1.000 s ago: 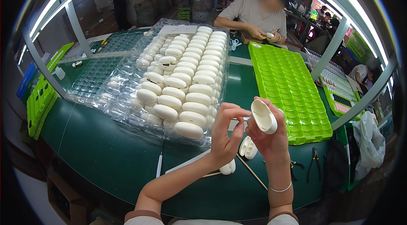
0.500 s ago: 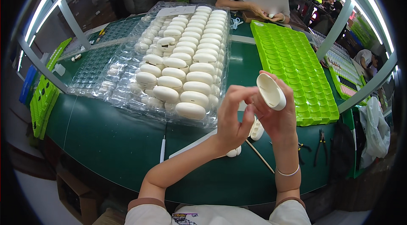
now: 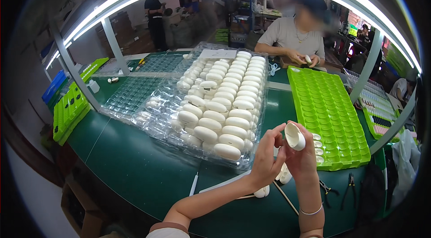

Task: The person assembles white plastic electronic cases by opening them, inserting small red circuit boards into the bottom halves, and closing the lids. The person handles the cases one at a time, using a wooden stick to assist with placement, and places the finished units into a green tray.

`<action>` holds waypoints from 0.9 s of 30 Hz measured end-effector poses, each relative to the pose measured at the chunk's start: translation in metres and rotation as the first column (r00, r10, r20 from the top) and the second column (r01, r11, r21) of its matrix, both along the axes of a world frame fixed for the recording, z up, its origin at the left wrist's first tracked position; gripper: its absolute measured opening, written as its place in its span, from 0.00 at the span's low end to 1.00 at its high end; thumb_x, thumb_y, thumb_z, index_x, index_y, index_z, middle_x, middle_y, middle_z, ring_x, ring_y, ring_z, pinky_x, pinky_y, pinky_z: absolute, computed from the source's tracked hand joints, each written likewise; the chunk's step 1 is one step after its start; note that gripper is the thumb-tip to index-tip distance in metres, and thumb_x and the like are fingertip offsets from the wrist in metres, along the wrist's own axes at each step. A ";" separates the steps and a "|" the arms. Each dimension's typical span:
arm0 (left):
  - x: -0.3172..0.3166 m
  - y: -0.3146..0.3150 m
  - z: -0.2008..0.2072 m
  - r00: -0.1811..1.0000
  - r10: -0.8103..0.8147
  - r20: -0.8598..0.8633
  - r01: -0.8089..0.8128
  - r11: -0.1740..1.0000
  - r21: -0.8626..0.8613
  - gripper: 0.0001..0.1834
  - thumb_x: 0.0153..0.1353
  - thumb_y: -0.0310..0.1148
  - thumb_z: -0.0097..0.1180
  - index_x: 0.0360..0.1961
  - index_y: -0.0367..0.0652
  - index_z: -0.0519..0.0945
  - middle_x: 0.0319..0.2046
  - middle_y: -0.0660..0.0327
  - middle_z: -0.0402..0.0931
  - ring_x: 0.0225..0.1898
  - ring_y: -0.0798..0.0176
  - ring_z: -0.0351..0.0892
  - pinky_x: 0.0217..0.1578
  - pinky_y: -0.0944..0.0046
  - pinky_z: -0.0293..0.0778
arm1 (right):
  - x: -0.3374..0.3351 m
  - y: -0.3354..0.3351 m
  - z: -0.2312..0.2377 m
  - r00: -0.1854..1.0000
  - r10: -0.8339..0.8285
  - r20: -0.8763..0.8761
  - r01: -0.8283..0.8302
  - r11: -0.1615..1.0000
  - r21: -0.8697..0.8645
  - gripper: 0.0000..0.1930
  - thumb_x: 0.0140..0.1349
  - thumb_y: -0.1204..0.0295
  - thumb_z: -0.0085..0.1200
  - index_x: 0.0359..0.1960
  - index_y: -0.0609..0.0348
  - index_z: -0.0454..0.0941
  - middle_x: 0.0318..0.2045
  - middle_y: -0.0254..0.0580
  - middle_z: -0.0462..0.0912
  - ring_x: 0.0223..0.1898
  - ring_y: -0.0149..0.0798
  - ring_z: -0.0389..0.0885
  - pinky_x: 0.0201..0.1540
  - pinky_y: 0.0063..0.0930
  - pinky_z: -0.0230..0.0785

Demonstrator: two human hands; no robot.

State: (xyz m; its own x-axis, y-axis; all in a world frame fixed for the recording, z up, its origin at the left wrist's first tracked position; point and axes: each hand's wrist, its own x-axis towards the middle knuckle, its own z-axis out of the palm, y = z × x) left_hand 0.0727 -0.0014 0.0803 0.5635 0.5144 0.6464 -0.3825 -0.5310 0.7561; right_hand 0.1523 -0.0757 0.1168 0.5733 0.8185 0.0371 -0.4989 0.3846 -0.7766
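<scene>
My right hand (image 3: 303, 161) holds up a hollow white oval shell (image 3: 296, 141), its open side showing a smooth cream inside. My left hand (image 3: 267, 157) is bent in from the left, fingertips at the shell's left rim; what the fingers pinch, if anything, is hidden. Beneath both hands lie an open white case part (image 3: 283, 175) with recesses and another white rounded piece (image 3: 261, 192). A thin wooden stick (image 3: 286, 197) rests beside them. Left of the hands, clear plastic trays (image 3: 155, 137) are stacked with rows of closed white oval cases (image 3: 227, 152).
A bright green tray (image 3: 343, 164) with rounded pockets stands at the right, several small white parts (image 3: 318, 152) in its near-left corner. Two pairs of pliers (image 3: 330, 188) (image 3: 350, 191) and a white pen-like tool (image 3: 194, 184) lie on the green table. A co-worker (image 3: 292, 36) sits opposite.
The view has tilted up and turned left, so the table sits lower and further right. My right hand still holds the shell, now tipped more upright; my left fingers stay close to it.
</scene>
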 end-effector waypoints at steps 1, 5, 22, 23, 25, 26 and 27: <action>0.002 -0.001 0.000 0.999 0.008 0.039 -0.010 0.999 0.032 0.24 0.53 0.21 0.43 0.53 0.35 0.60 0.32 0.56 0.64 0.35 0.63 0.64 0.42 0.64 0.63 | 0.004 -0.003 -0.002 1.000 -0.003 -0.006 0.003 1.000 0.014 0.16 0.60 0.58 0.44 0.43 0.55 0.68 0.30 0.31 0.73 0.29 0.28 0.74 0.31 0.21 0.69; 0.006 -0.007 -0.005 0.967 0.025 0.254 -0.090 0.965 0.246 0.23 0.51 0.19 0.44 0.50 0.35 0.61 0.30 0.57 0.62 0.31 0.64 0.62 0.38 0.65 0.62 | 0.014 -0.007 -0.006 0.999 0.012 -0.036 -0.010 0.998 0.069 0.16 0.60 0.59 0.44 0.44 0.55 0.69 0.26 0.29 0.71 0.25 0.24 0.70 0.25 0.19 0.66; 0.000 -0.014 -0.009 0.978 -0.077 0.192 0.045 0.986 0.163 0.20 0.52 0.18 0.39 0.49 0.33 0.59 0.38 0.55 0.64 0.36 0.66 0.65 0.41 0.67 0.64 | 0.006 -0.008 -0.005 0.996 0.068 -0.052 -0.064 0.995 0.075 0.17 0.61 0.59 0.44 0.45 0.56 0.64 0.35 0.35 0.74 0.33 0.26 0.75 0.35 0.22 0.70; -0.001 -0.016 -0.006 0.982 -0.067 0.175 0.039 0.986 0.160 0.20 0.52 0.18 0.39 0.49 0.34 0.58 0.38 0.55 0.65 0.36 0.66 0.66 0.40 0.67 0.65 | 0.005 -0.009 0.000 0.995 0.091 -0.045 -0.088 0.993 0.079 0.17 0.61 0.60 0.44 0.45 0.57 0.64 0.35 0.35 0.74 0.33 0.26 0.75 0.35 0.22 0.70; 0.002 -0.013 -0.009 0.982 -0.106 0.157 0.103 0.994 0.031 0.20 0.54 0.19 0.39 0.50 0.35 0.58 0.37 0.56 0.66 0.37 0.66 0.66 0.39 0.67 0.65 | 0.004 -0.009 0.008 0.997 0.055 -0.061 -0.050 0.996 0.077 0.16 0.61 0.60 0.44 0.45 0.57 0.64 0.35 0.35 0.74 0.33 0.26 0.75 0.36 0.23 0.71; 0.004 -0.012 -0.009 0.979 -0.123 0.163 0.127 0.992 -0.017 0.19 0.55 0.19 0.39 0.50 0.35 0.58 0.37 0.56 0.66 0.37 0.67 0.66 0.40 0.67 0.65 | 0.004 -0.010 0.009 0.997 0.036 -0.067 -0.031 0.997 0.065 0.16 0.61 0.60 0.44 0.45 0.57 0.64 0.35 0.35 0.74 0.32 0.26 0.75 0.36 0.22 0.71; 0.005 -0.010 -0.009 0.976 -0.137 0.170 0.150 0.987 -0.063 0.19 0.56 0.19 0.38 0.50 0.36 0.58 0.36 0.56 0.66 0.37 0.67 0.66 0.40 0.68 0.65 | 0.004 -0.009 0.008 0.997 0.019 -0.072 -0.015 0.998 0.053 0.16 0.61 0.60 0.44 0.45 0.57 0.64 0.35 0.35 0.73 0.32 0.26 0.75 0.36 0.22 0.71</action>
State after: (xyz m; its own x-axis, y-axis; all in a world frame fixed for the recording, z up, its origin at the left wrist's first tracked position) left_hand 0.0776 -0.0116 0.0712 0.5238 0.4866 0.6992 -0.5733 -0.4057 0.7119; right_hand 0.1563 -0.0851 0.1253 0.5623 0.8260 0.0391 -0.5601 0.4153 -0.7168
